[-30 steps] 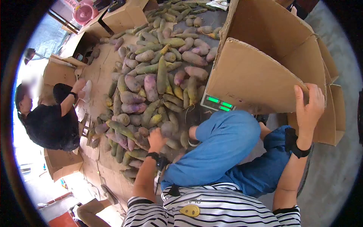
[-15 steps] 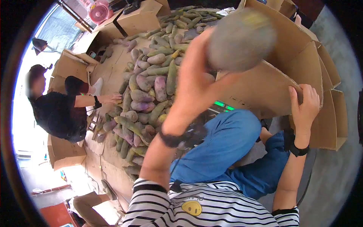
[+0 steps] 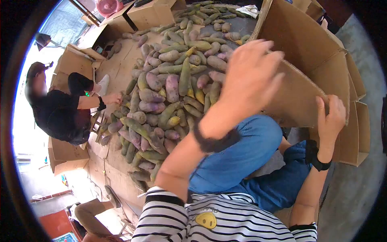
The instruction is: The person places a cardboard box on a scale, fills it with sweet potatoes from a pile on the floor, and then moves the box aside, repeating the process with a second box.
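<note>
My left hand [image 3: 250, 76] is raised in front of the cardboard box [image 3: 318, 56], fingers spread, holding nothing. My right hand [image 3: 331, 119] grips the near flap edge of that box. The box stands tilted at the right, its inside hidden from me. A large heap of purple and greenish sweet potatoes [image 3: 173, 84] covers the floor to the left of my blue-trousered knees [image 3: 242, 153].
A person in black [image 3: 60, 115] crouches at the left and reaches a hand into the heap. Open cardboard boxes [image 3: 66, 70] stand around that person and at the back [image 3: 151, 14]. A pink fan [image 3: 107, 6] is at the top. Bare grey floor lies at the right.
My left hand took a sweet potato from the heap, carried it up over the box, and is now empty with fingers spread. My right hand has stayed on the flap.
</note>
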The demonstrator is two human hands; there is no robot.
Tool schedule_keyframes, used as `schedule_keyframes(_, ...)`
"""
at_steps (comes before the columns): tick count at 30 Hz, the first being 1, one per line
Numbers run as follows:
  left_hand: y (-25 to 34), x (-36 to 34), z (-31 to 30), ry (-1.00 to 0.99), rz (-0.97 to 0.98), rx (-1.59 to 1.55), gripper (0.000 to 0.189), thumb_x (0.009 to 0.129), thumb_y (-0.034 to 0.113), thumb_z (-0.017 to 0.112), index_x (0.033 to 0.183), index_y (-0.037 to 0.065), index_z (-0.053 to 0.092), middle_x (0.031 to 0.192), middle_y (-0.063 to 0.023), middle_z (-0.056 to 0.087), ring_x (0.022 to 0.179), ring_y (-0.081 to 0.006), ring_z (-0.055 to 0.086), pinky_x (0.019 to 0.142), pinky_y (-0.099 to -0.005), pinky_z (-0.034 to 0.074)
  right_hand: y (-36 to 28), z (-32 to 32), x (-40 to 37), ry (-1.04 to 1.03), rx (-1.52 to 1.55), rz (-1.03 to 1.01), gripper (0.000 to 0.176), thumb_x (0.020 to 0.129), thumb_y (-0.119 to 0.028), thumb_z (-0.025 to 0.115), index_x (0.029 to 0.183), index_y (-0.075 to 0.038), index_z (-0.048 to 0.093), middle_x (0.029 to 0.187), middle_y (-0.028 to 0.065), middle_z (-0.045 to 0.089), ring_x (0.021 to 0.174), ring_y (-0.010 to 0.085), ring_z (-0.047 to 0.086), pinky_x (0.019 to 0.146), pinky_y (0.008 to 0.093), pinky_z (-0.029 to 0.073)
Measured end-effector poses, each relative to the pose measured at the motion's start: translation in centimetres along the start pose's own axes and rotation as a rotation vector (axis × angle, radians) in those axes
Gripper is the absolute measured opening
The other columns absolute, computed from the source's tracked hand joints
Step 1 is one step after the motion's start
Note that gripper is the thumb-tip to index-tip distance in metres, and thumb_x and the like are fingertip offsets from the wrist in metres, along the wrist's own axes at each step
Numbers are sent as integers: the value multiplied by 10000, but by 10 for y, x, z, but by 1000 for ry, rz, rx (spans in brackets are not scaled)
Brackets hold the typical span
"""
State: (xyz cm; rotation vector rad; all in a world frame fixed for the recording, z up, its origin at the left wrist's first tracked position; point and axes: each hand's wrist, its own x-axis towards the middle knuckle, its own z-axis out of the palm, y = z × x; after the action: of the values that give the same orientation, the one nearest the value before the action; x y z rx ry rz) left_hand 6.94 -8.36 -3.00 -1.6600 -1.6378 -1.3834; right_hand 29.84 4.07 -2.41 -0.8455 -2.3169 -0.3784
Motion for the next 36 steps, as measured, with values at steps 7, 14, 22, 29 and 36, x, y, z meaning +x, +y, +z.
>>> schedule_keyframes(7, -113, -213, -113, -271, -703, 548, 452, 769, 154, 669, 1170, 7, 522, 1158, -203, 527, 1119, -370, 472, 960, -433, 385, -1, 3, 6, -2, -1, -21, 267, 880, -311, 601, 842, -50, 562, 779, 113, 567, 747, 310, 549, 651, 397, 410)
schedule_keyframes(14, -167, -385, -222, -286, -1312, 1079, 676, 746, 442, 717, 1136, -73, 516, 1134, -244, 545, 1108, -396, 486, 940, -447, 401, -8, 6, 10, 51, -8, -22, 257, 860, -304, 622, 837, -51, 582, 781, 115, 593, 742, 309, 562, 653, 399, 424)
schedule_keyframes(22, -215, -417, -231, 225, -1924, 101, 409, 831, 247, 672, 1002, -112, 579, 992, -161, 625, 776, -280, 617, 670, -399, 524, -1, 14, 15, 188, 17, -10, 292, 763, -357, 672, 724, -88, 563, 699, 92, 561, 684, 290, 551, 604, 402, 411)
schedule_keyframes(29, -112, -258, -164, 250, -1643, -253, 509, 881, 371, 600, 1097, -86, 539, 1106, -146, 557, 979, -256, 544, 825, -393, 463, 1, 15, 14, 252, 67, 13, 294, 735, -351, 671, 676, -100, 529, 656, 69, 522, 647, 256, 525, 602, 379, 393)
schedule_keyframes(36, -44, -27, -105, -76, -702, -132, 502, 905, 301, 579, 1222, -76, 482, 1135, -138, 555, 998, -207, 519, 893, -321, 421, 5, 14, 7, 299, 121, 25, 296, 720, -351, 685, 697, -99, 531, 668, 59, 521, 648, 242, 522, 584, 365, 384)
